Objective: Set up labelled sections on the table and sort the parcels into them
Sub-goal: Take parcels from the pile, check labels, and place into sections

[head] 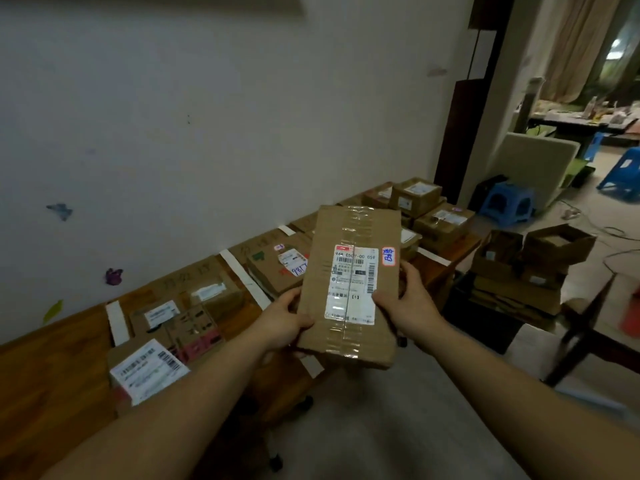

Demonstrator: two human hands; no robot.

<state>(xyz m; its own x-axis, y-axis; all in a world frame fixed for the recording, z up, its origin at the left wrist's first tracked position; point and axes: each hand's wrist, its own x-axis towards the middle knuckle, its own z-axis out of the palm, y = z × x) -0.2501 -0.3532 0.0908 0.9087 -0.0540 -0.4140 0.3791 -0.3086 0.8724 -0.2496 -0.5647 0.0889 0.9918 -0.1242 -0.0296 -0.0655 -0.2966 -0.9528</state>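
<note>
Nearest the camera, two bare forearms reach forward, and both hands are closed on one flat cardboard parcel [349, 289] held up in the air in front of the table [52, 375]. The left hand [284, 322] grips the parcel's lower left edge, thumb on the top face and fingers curled beneath; the right hand [408, 303] grips its right edge, thumb pressed beside the white shipping label [351, 284], fingers hidden behind the cardboard. Clear tape runs down the parcel's length, and a small pink sticker [388, 255] with handwriting sits just right of the label. Below and left of the parcel, the wooden table runs along a white wall [207, 116], split by white paper strips [244, 278] into sections. In the section left of the parcel lie several small boxes, the closest carrying a large white barcode label [147, 370]. Directly behind the parcel lies a flat carton [277, 268] with blue handwritten digits. Beyond the parcel's top edge, at the table's far end, more brown boxes [426, 206] are stacked. Right of the parcel, on the floor, stands a pile of open cartons [533, 265], and farther off a blue plastic stool [507, 202].
</note>
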